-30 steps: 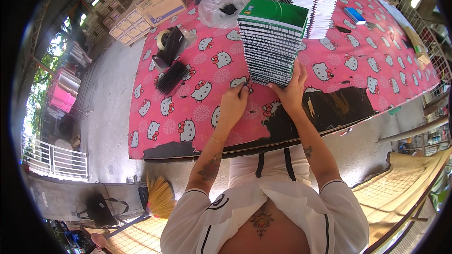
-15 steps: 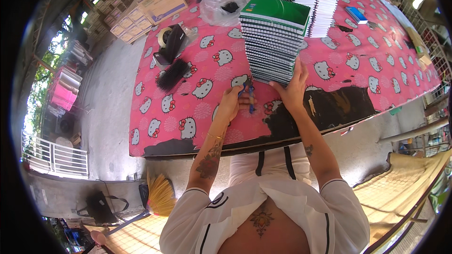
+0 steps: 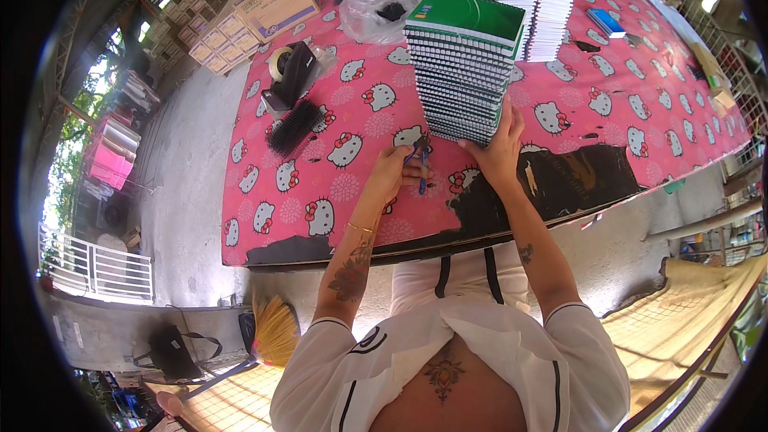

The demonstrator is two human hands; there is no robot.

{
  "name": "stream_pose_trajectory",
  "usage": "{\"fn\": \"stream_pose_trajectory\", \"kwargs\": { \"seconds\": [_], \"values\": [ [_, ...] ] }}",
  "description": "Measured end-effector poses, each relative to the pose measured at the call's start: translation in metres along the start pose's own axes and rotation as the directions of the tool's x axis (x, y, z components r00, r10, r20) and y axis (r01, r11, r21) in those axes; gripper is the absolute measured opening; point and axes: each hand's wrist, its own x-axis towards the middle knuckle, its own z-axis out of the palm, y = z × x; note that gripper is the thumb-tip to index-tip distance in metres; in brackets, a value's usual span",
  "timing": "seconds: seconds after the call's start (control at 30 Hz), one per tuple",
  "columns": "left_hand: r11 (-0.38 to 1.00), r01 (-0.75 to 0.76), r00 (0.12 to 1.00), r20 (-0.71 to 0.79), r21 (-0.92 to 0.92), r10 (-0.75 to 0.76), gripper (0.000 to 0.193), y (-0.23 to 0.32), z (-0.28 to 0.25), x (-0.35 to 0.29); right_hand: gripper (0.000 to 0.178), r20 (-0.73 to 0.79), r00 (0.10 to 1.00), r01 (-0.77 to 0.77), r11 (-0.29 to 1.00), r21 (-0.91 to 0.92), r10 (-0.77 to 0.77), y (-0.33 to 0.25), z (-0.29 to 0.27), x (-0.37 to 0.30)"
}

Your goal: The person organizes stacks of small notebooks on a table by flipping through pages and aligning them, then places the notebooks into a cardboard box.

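So the blue-handled tool [image 3: 422, 184] is clamped in the left grip [image 3: 394, 171], handles poking out now, mostly hidden a second ago. Just beyond, the notebook stack [image 3: 462, 72] hasn't budged; right grip [image 3: 499, 149] touches its corner, thumb and fingers apart.

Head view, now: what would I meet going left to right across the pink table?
Tape dispenser → left hand holding a blue tool → right hand against the notebook stack → blue pad.

A workshop, with stacked notebooks [image 3: 464, 72] and cartons [image 3: 276, 6]
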Motion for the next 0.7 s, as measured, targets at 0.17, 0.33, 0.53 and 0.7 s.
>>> {"fn": "stream_pose_trajectory", "kwargs": {
  "seconds": [0.17,0.33,0.53,0.7],
  "values": [
    [1.0,-0.009,1.0,-0.023,-0.018,0.008,0.033,-0.004,0.003,0.007,0.126,-0.012,1.0,0.024,1.0,0.009,-0.024,0.002,0.002,0.001],
    [0.66,-0.275,0.906,-0.042,0.7,0.422,0.032,-0.005,0.009,0.008,0.127,0.005,1.0,0.005,1.0,0.0,-0.005,0.0,0.002,0.0],
    [0.721,-0.177,0.973,0.008,0.67,0.231,0.034,0.009,0.005,0.008,0.13,0.041,0.999,-0.004,1.0,-0.013,0.004,0.001,-0.002,0.0],
    [0.995,0.008,1.0,0.0,0.103,-0.009,0.034,0.01,0.004,0.001,0.129,0.034,0.999,-0.016,1.0,-0.011,0.016,0.002,-0.001,0.0]
  ]
}}
